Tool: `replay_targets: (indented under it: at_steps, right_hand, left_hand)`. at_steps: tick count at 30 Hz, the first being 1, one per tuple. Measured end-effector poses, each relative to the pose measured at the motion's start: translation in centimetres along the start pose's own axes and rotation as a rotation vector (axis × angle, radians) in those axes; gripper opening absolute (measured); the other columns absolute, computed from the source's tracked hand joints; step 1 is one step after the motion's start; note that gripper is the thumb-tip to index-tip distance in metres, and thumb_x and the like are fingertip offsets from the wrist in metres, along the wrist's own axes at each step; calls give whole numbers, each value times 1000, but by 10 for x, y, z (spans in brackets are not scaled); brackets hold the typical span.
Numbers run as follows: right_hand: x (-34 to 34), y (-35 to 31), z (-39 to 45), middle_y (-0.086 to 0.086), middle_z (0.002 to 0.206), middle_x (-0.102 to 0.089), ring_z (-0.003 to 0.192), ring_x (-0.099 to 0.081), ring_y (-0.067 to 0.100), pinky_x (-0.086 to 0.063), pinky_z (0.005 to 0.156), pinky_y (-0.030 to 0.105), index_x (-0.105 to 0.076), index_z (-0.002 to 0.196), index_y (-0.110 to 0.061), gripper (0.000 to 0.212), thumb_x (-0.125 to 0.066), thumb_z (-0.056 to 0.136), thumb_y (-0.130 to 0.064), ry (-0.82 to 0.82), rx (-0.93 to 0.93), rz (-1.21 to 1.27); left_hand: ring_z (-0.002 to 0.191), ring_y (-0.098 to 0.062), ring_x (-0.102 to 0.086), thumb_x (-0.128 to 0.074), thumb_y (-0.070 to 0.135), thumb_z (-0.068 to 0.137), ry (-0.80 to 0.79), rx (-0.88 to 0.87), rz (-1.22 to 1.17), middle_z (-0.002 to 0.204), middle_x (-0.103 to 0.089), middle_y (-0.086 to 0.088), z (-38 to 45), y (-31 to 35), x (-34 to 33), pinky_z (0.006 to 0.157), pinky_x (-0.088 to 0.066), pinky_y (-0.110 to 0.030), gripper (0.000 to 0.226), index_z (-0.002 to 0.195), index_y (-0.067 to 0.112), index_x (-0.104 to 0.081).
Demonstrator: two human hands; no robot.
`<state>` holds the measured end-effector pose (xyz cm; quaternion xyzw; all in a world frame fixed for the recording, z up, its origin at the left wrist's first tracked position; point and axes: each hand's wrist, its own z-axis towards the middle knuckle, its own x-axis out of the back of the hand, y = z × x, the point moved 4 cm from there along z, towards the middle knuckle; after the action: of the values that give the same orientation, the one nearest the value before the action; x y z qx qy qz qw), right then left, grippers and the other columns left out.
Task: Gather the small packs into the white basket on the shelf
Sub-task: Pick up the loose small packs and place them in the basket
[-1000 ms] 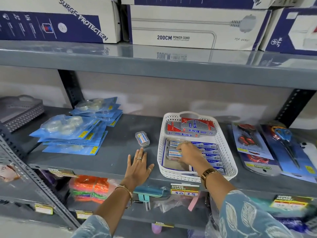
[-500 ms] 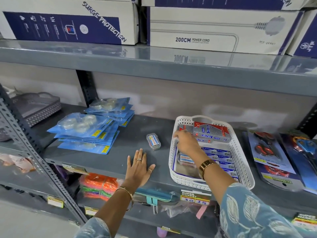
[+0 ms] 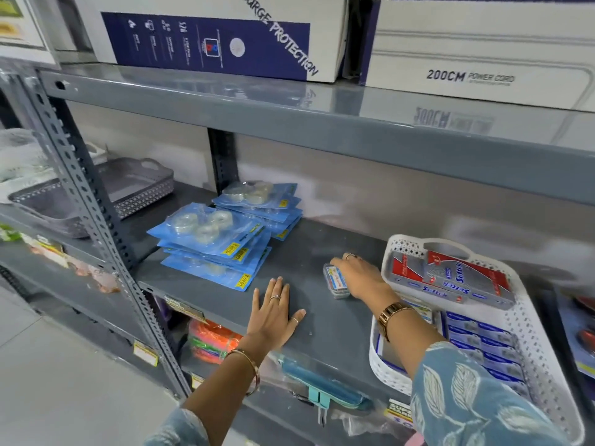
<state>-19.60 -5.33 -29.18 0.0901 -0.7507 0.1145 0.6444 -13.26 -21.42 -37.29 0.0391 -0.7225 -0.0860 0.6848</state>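
Observation:
A small clear pack (image 3: 335, 281) with a blue and red label lies on the grey shelf (image 3: 325, 323), just left of the white basket (image 3: 541, 336). My right hand (image 3: 362, 278) rests over the pack, fingers curled on its far side and top. My left hand (image 3: 275, 312) lies flat on the shelf with fingers spread, holding nothing. The basket holds several small blue packs (image 3: 479, 336) in a row and grey and red boxes (image 3: 457, 281) at its back.
Two stacks of blue blister packs (image 3: 215, 239) lie on the shelf to the left. A grey basket (image 3: 135, 185) sits further left past a slotted upright post (image 3: 96, 201). Boxes stand on the upper shelf (image 3: 322, 120) overhead. Scissor packs (image 3: 579, 333) lie right of the white basket.
My right hand came out of the white basket and moved left onto the small clear pack on the shelf. My left hand stayed flat. The view swung left.

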Motion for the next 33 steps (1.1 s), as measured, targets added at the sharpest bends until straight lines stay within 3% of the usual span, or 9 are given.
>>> replay_targets:
  at_steps: [4,9,16,20,22,27,33]
  right_hand:
    - [-9,-5,14,8,154,-26,135,-36,31,-39,103,38,-26,146,-27,58,-46,93,-16,-92,62,-69]
    - [-10,-8,18,2,160,-14,142,-26,28,-34,109,35,-28,146,-32,56,-41,96,-12,-122,150,-130]
    - [-16,-9,23,4,158,-23,141,-31,27,-38,109,40,-36,142,-25,58,-55,90,-11,-123,175,-213]
    - [-18,-14,18,10,134,-54,121,-54,29,-47,96,38,-52,128,-16,53,-70,78,-19,-133,132,-184]
    - [-18,-15,13,12,124,-59,112,-59,29,-49,89,36,-58,118,-11,48,-74,74,-23,-126,93,-148]
    - [-19,-7,-5,15,123,-56,110,-58,32,-49,87,36,-56,119,-6,50,-70,78,-31,-59,-27,-50]
    - [12,11,-38,16,122,-61,107,-62,29,-50,89,34,-55,126,-10,51,-62,84,-39,154,-114,176]
  left_hand:
    - [145,-21,8,-22,53,95,-1,-2,-1,158,2,-7,6,-7,0,116,5,-46,70,148,10,-6]
    - [145,-21,8,-22,55,94,-4,-21,15,158,2,-6,9,-8,-2,116,7,-46,71,148,10,-5]
    - [145,-20,7,-20,54,95,-9,-43,33,159,1,-6,11,-7,-4,116,6,-48,69,147,11,-8]
    - [145,-21,6,-19,53,95,-10,-45,43,159,0,-6,9,-5,-5,116,4,-47,67,147,11,-8]
    - [145,-21,6,-18,51,96,-13,-39,36,159,0,-6,7,-4,-5,116,4,-47,66,148,11,-9]
    - [145,-22,4,-22,46,98,-4,3,8,158,-2,-7,-4,-1,-4,117,-1,-46,62,146,9,-13]
    - [145,-21,4,-23,44,98,-25,-4,26,158,-3,-6,-24,12,-7,117,-1,-49,61,146,9,-14]
